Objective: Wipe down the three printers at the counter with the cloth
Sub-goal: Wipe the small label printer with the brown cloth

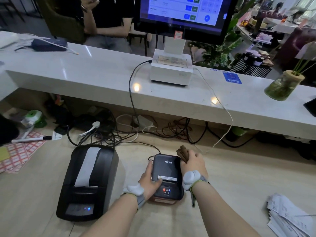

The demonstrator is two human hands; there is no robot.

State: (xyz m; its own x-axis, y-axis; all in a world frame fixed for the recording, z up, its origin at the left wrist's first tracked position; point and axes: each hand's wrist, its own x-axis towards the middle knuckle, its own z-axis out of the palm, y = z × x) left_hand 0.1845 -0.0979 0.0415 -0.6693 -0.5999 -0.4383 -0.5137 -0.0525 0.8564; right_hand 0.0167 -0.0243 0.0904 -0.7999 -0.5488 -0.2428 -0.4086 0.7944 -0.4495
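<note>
A small black printer [166, 170] sits on the wooden desk between my hands. My left hand [150, 179] grips its left side, thumb resting on the lid's front edge. My right hand [192, 162] presses a brown cloth [183, 153] against the printer's right side. A larger black printer [89, 182] with a strip of white paper stands to the left. A white printer [171, 67] with paper sticking up sits on the raised white counter [85, 74] beyond.
A tangle of cables [119, 132] lies under the counter ledge. A touchscreen monitor [181, 12] stands above the white printer. A vase [282, 86] is at right, a receipt pile [289, 214] at lower right, label sheets and a marker [30, 139] at left. A seated person is behind the counter.
</note>
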